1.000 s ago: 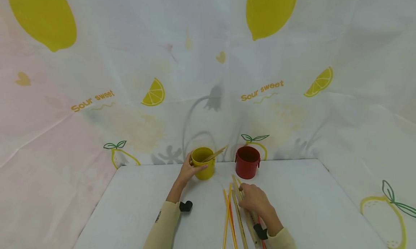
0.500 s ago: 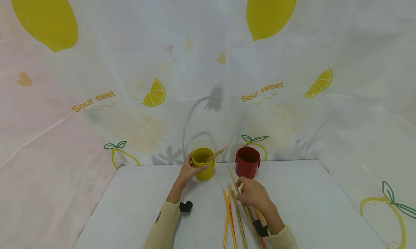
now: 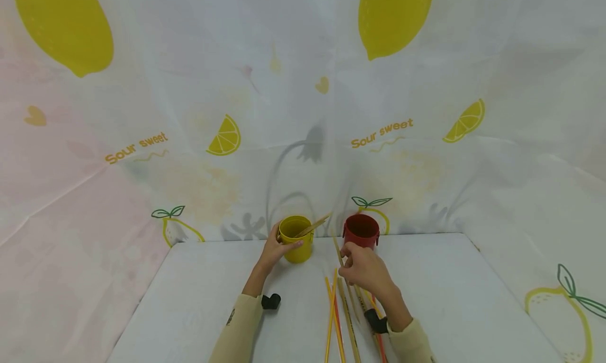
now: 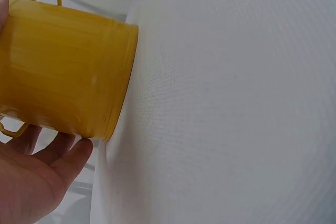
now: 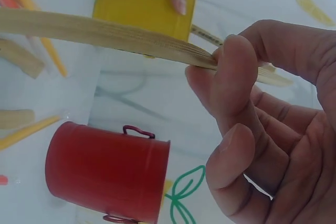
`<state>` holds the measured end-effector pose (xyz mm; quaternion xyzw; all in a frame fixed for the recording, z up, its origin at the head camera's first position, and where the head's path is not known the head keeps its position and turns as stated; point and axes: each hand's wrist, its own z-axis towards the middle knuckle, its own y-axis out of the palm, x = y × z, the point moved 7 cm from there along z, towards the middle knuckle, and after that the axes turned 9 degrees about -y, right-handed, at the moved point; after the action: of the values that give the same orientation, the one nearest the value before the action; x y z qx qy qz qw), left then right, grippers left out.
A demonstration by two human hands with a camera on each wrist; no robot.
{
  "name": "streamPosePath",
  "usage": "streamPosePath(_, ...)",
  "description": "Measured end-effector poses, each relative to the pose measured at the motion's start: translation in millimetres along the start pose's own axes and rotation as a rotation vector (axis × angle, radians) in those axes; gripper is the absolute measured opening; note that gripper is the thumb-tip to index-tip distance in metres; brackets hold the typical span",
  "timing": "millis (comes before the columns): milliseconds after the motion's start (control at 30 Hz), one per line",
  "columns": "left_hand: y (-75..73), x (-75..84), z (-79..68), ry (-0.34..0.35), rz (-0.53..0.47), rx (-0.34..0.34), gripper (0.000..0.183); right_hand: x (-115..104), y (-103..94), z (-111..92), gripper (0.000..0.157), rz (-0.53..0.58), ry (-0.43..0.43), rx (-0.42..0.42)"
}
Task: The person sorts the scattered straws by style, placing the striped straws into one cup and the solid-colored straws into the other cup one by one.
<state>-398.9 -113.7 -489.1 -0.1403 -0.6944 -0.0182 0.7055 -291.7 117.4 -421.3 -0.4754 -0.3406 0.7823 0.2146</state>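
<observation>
My left hand grips a small yellow metal bucket standing at the back of the table, its thumb across the front and its fingers at the far side. Thin bamboo sticks lean out of that bucket to the right. With thumb and fingertips, my right hand pinches a long, flat bamboo stick, which is lifted and slanted, its far end up near the gap between the buckets. Just behind the right hand stands a red metal bucket, partly covered by the fingers in the head view.
Below the hands lie several loose sticks on the white table: orange ones, a red one and bamboo ones. A lemon-print cloth hangs right behind the buckets.
My right hand has lifted the bamboo stick off the pile and moved forward and slightly left, toward the red bucket. The left hand has stayed on the yellow bucket.
</observation>
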Motion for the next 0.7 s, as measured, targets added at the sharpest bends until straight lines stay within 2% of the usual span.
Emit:
streamPosePath(333, 0.0, -2.7, 2.9, 0.002, -0.004, -0.003, 0.089, -10.4, -13.0, 16.0, 0.018, 0.024, -0.034, 0.093)
streamPosePath(567, -3.0, -31.7, 21.1, 0.001, -0.025, 0.048, 0.090, -13.2, -17.6, 25.2, 0.019, 0.084, -0.017, 0.162)
streamPosePath(667, -3.8, -35.2, 22.7, 0.008, -0.021, 0.070, 0.089, -14.2, -18.5, 28.1, 0.019, 0.093, -0.012, 0.192)
streamPosePath(700, -3.4, -31.5, 20.5, 0.010, -0.024, 0.066, 0.089, -14.8, -18.9, 29.2, 0.020, 0.093, -0.015, 0.202)
